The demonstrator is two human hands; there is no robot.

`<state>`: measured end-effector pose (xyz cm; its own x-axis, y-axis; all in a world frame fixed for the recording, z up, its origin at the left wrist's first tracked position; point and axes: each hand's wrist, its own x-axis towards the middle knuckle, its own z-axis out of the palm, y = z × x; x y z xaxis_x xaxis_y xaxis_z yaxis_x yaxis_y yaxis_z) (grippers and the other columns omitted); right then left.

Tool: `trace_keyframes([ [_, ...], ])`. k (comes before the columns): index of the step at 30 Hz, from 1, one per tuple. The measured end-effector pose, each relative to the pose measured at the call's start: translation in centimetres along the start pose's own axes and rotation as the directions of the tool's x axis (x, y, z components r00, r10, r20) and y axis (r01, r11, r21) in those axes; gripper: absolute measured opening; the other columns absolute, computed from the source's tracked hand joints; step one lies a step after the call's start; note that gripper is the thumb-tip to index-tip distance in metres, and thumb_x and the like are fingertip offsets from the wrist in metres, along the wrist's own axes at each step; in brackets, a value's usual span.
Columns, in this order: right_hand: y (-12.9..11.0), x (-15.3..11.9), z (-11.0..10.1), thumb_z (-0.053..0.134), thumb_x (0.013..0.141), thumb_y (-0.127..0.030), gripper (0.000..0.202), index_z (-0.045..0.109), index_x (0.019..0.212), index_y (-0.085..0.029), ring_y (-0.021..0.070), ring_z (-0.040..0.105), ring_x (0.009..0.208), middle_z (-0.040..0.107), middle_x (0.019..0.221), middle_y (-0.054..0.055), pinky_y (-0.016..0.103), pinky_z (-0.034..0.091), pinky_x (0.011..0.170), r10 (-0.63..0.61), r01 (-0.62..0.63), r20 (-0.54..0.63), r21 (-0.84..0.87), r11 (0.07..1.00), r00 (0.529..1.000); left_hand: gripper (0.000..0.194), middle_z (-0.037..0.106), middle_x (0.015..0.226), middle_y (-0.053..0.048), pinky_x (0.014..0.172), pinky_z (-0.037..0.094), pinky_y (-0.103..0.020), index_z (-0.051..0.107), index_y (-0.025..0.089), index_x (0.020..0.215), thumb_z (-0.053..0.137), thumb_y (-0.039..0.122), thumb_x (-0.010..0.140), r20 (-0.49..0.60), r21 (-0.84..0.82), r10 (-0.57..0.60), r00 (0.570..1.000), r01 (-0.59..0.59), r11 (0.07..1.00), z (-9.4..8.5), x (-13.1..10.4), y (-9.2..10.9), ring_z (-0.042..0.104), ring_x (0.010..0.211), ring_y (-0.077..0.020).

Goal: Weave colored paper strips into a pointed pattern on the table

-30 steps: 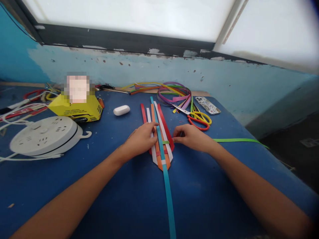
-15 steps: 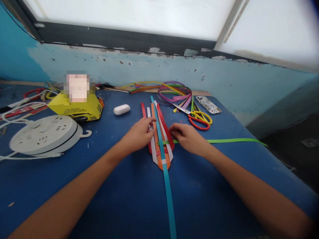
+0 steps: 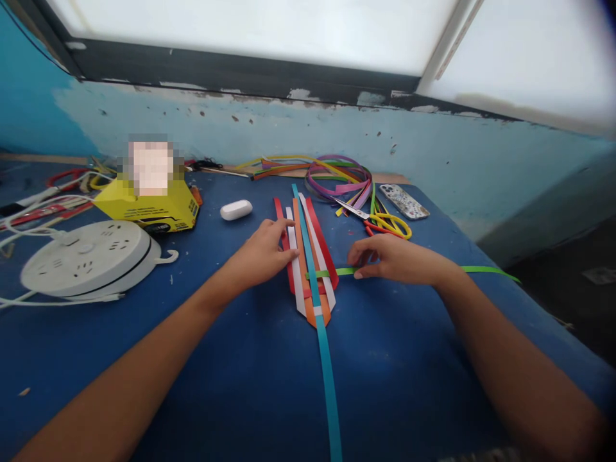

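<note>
A woven bundle of flat strips lies on the blue table in front of me. A long blue strip point(image 3: 328, 378) runs up its middle, flanked by orange, white point(image 3: 295, 273) and red point(image 3: 321, 237) strips. A green strip point(image 3: 344, 272) crosses it sideways, passing over some strips and under others, and trails off to the right. At the bundle's left side is my left hand point(image 3: 265, 255), open, thumb and fingertips resting on the white and orange strips. My right hand point(image 3: 397, 258) hovers over the green strip with curled fingers apart, its thumb close to the strip.
Scissors point(image 3: 389, 224) with yellow and red handles lie behind my right hand, beside a phone point(image 3: 404, 201) and coiled coloured strips point(image 3: 339, 170). At left stand a white cable reel point(image 3: 86, 256) and a yellow box point(image 3: 144, 208). A small white case point(image 3: 235, 210) lies between.
My right hand has moved right, away from the red strip, and its fingers have opened. The right-hand red strip now lies flatter and farther out. My left hand has shifted slightly left.
</note>
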<state>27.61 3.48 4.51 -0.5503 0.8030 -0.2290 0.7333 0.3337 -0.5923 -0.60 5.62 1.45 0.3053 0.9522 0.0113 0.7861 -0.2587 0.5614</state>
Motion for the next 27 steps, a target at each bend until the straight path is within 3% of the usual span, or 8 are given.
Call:
trace_keyframes([
  [16,0.1,0.9,2.2,0.069,0.087,-0.016,0.012,0.073,0.097,-0.022,0.0177,0.066,0.085,0.074,0.096,0.002,0.029,0.051,0.077,-0.165,0.158,-0.138,-0.059,0.986,0.977,0.066,0.049,0.135,-0.009,0.082,0.059,-0.034,0.054,0.024,0.142,0.075,0.024,0.079,0.069,-0.057,-0.019,0.997,0.023,0.998,-0.1,0.0,0.1,0.069,0.082,-0.0164],
  [18,-0.5,1.1,2.8,0.066,0.092,-0.018,0.01,0.072,0.099,-0.022,0.018,0.066,0.088,0.072,0.099,0.003,0.03,0.05,0.079,-0.215,0.196,-0.29,-0.093,0.976,0.933,0.067,0.049,0.135,-0.009,0.082,0.059,-0.034,0.054,0.024,0.142,0.076,0.022,0.078,0.062,-0.066,-0.011,0.998,0.015,0.998,0.0,-0.1,0.1,0.069,0.081,-0.0159],
  [21,-1.9,1.6,4.3,0.059,0.101,-0.024,0.013,0.071,0.102,-0.021,0.0192,0.063,0.094,0.068,0.102,0.006,0.033,0.049,0.084,-0.315,0.26,-0.572,-0.18,0.949,0.757,0.069,0.049,0.134,-0.01,0.081,0.059,-0.033,0.053,0.022,0.142,0.077,0.02,0.078,0.051,-0.069,-0.009,0.999,0.013,0.998,0.2,-0.1,0.2,0.069,0.081,-0.0156],
  [22,-2.3,1.7,4.9,0.058,0.102,-0.026,0.015,0.072,0.103,-0.021,0.0203,0.062,0.096,0.067,0.102,0.007,0.034,0.048,0.086,-0.365,0.277,-0.601,-0.237,0.931,0.711,0.069,0.048,0.134,-0.01,0.081,0.059,-0.033,0.053,0.022,0.142,0.077,0.02,0.078,0.048,-0.071,-0.009,0.999,0.012,0.997,0.3,-0.1,0.3,0.069,0.081,-0.0157],
  [23,-2.6,1.9,5.5,0.058,0.102,-0.028,0.016,0.072,0.104,-0.021,0.0217,0.06,0.097,0.067,0.104,0.008,0.036,0.047,0.087,-0.417,0.281,-0.585,-0.312,0.908,0.696,0.069,0.048,0.133,-0.01,0.081,0.059,-0.033,0.053,0.022,0.142,0.077,0.02,0.078,0.043,-0.071,-0.006,0.999,0.009,0.997,0.4,-0.1,0.3,0.069,0.082,-0.0159],
  [24,-2.9,2.0,6.0,0.058,0.102,-0.029,0.017,0.073,0.105,-0.021,0.0231,0.058,0.098,0.067,0.106,0.009,0.038,0.046,0.087,-0.459,0.274,-0.541,-0.388,0.88,0.705,0.069,0.048,0.133,-0.01,0.082,0.058,-0.034,0.053,0.022,0.142,0.077,0.02,0.077,0.037,-0.067,-0.003,0.999,0.005,0.998,0.5,-0.1,0.3,0.068,0.082,-0.0162],
  [27,-3.4,2.3,7.4,0.06,0.101,-0.031,0.019,0.074,0.106,-0.021,0.0264,0.055,0.098,0.067,0.108,0.01,0.041,0.043,0.083,-0.46,0.214,-0.366,-0.545,0.811,0.809,0.07,0.049,0.131,-0.01,0.084,0.058,-0.035,0.054,0.021,0.142,0.077,0.019,0.076,0.021,-0.037,0.012,1.0,-0.011,0.999,0.7,-0.1,0.3,0.067,0.085,-0.0175],
])
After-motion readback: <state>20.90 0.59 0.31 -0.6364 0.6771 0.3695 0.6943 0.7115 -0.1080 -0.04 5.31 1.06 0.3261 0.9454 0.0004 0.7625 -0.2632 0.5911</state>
